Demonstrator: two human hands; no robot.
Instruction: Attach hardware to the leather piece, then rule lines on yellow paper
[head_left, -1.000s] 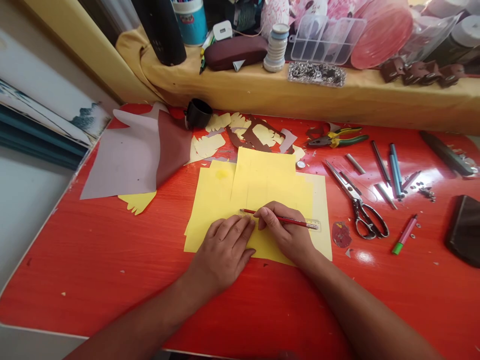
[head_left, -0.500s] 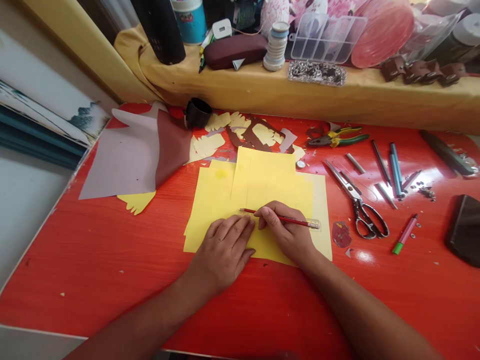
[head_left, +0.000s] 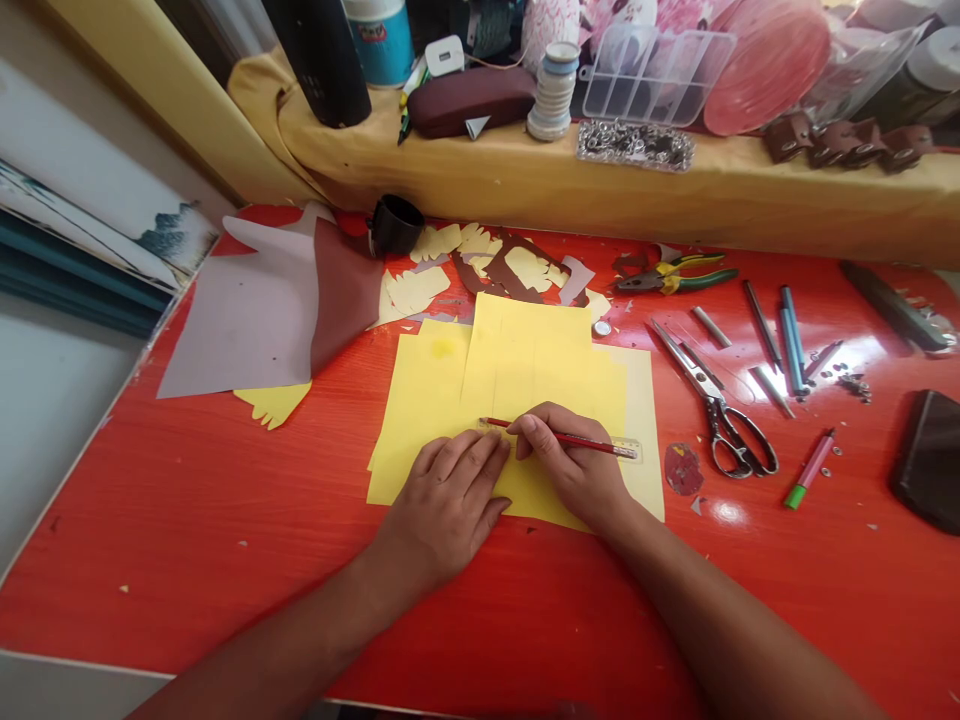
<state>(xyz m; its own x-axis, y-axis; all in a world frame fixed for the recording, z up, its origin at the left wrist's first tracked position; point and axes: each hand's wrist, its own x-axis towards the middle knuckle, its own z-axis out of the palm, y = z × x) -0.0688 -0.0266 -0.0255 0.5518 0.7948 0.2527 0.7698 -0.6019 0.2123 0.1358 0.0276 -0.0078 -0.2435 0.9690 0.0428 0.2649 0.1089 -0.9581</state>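
Note:
My right hand [head_left: 576, 462] grips a red pencil [head_left: 589, 441], its tip pointing left onto yellow paper [head_left: 420, 440]. A clear ruler [head_left: 631, 450] lies across the paper; its right end shows beyond my right hand, while its middle is hidden under my hands. My left hand [head_left: 448, 500] lies flat on the paper, fingertips pressing at the ruler's edge near the pencil tip. Thin drawn lines run down a smaller yellow sheet [head_left: 532, 330] at the top of the stack.
To the right lie scissors [head_left: 716, 410], pliers [head_left: 675, 275], several pens, a pink marker [head_left: 811, 470] and a dark phone-like object [head_left: 928, 460]. Grey and brown sheets [head_left: 247, 310] rest at left. Cut scraps [head_left: 517, 265] and a black cup-like piece [head_left: 396, 225] sit along the back ledge.

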